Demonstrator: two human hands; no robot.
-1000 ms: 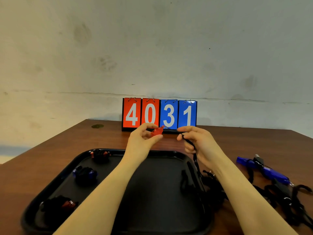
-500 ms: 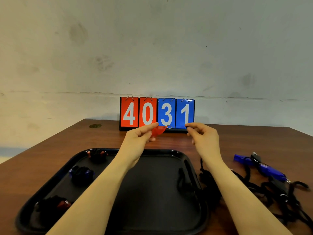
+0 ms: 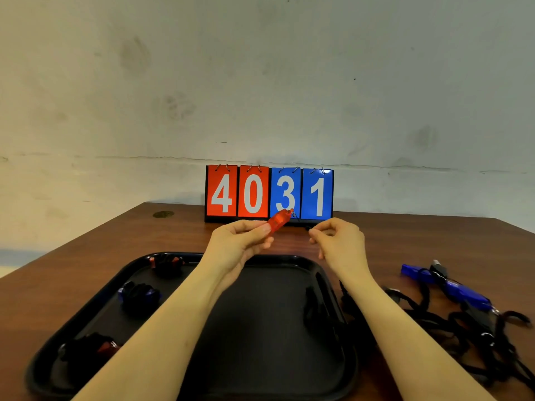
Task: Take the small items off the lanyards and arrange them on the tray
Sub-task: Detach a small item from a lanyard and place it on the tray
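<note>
Two hands are raised above the far edge of a black tray [image 3: 260, 328], in front of a flip scoreboard [image 3: 269, 193] reading 4031 at the far side of the wooden table [image 3: 434, 241]. The left hand [image 3: 237, 244] pinches a small translucent red item [image 3: 278, 220] between thumb and fingertips; most of the item sticks out beyond the fingers, angled up and to the right, and a small metal ring [image 3: 293, 213] shows at its far tip. The right hand [image 3: 338, 241] is just to the right of it, apart from the item, its fingers curled with thumb and forefinger close together; whether they pinch anything is too small to tell. On the tray, along its left side, lie three small bundles: a red and black one [image 3: 166, 263] at the far corner, a blue one [image 3: 139, 295] in the middle, and a red and black one [image 3: 86, 350] nearest. A dark cord [image 3: 314, 311] lies along the tray's right edge. To the right of the tray, a tangle of black lanyards [image 3: 469, 337] rests on the table with blue items [image 3: 445, 287] among them.
</note>
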